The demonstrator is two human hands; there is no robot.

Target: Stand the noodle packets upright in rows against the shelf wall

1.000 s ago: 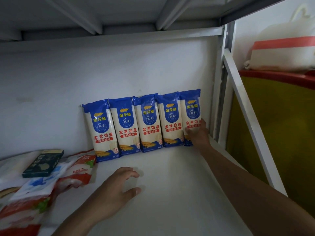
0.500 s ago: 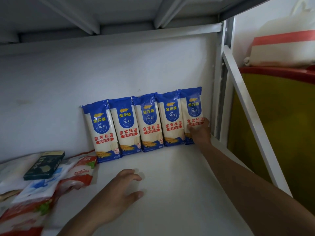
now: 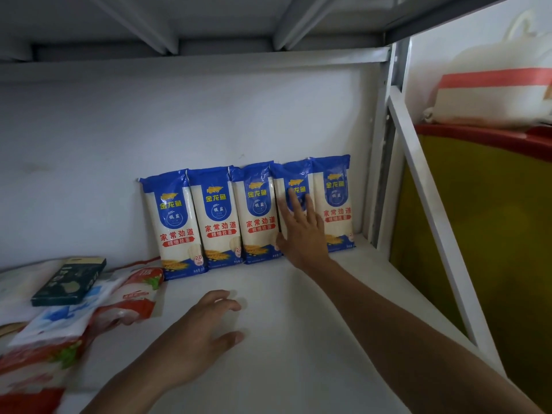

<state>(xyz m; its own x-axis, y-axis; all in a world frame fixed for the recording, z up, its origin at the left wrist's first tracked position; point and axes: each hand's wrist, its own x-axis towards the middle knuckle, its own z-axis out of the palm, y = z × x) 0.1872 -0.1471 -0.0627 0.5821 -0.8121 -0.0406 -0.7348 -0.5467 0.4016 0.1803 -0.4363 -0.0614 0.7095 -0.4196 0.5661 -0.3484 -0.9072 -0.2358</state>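
The five noodle packets (image 3: 221, 218) at the middle of the frame are royal blue at top and bottom with a cream-white body, each bearing a yellow logo, a blue rounded panel, red lettering over a red strip and golden wheat at the foot, and they stand against a plain white wall (image 3: 149, 130) on a white shelf (image 3: 298, 339) under grey beams. At lower left lie bags (image 3: 128, 300) printed red, white and pale blue with touches of green, and on them a dark green box (image 3: 69, 280). At right a mustard-yellow bin (image 3: 493, 249) has a red rim, and above it sits a white sack (image 3: 490, 97) with a coral-red band.
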